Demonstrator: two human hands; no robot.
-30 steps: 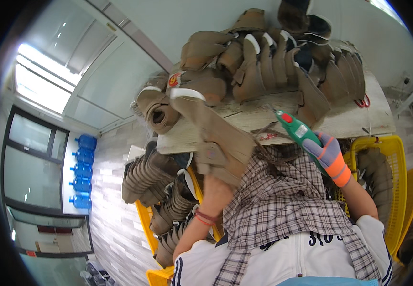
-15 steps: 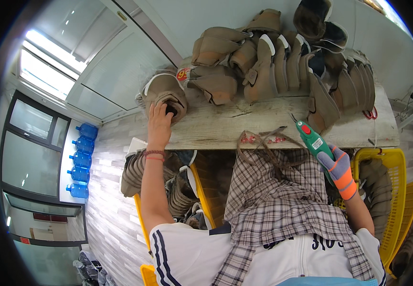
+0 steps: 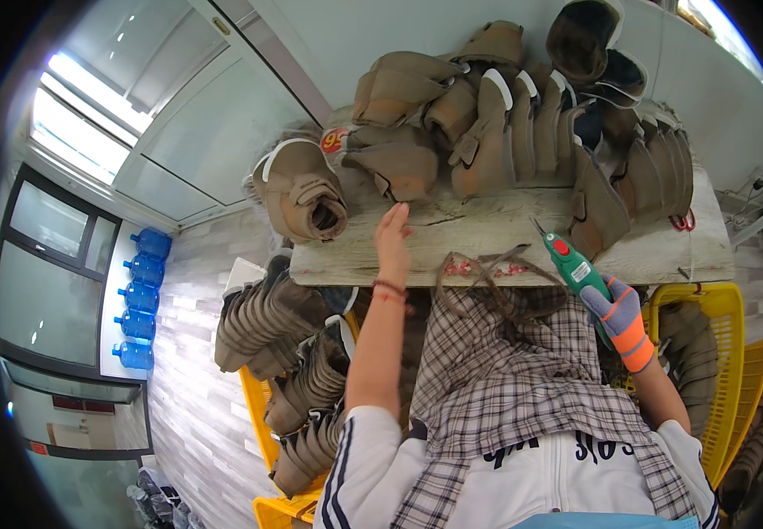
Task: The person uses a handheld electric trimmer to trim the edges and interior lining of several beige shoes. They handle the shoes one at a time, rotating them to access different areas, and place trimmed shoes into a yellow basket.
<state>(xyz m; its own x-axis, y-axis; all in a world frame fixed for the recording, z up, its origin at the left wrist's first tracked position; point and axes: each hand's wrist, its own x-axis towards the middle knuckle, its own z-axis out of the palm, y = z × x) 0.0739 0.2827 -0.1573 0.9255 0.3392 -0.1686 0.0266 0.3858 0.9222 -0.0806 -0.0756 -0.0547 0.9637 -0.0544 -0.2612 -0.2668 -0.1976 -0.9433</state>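
Observation:
My bare left hand (image 3: 393, 240) reaches over the table, fingers stretched out and holding nothing. Its fingertips are just below a brown shoe upper (image 3: 406, 172) lying on its side; whether they touch it I cannot tell. In my right hand (image 3: 621, 310), which wears a grey and orange glove, is a green electric hand tool (image 3: 580, 271) with a red button and a thin pointed tip aimed up and left. Another brown shoe upper (image 3: 300, 187) with an opening at its near end stands at the table's left end. Brown trimmed strips (image 3: 491, 275) lie on the front edge.
More brown shoe uppers (image 3: 496, 132) crowd the back of the pale wooden table (image 3: 487, 220). Red-handled scissors (image 3: 684, 220) sit at its right side. Yellow baskets (image 3: 734, 326) with stacked uppers flank me below. Blue water bottles (image 3: 139, 295) line the far left.
My left hand has let go of the upper at the table's left end and moved right, toward the upper lying beside it. The right hand has stayed nearly still with its tool.

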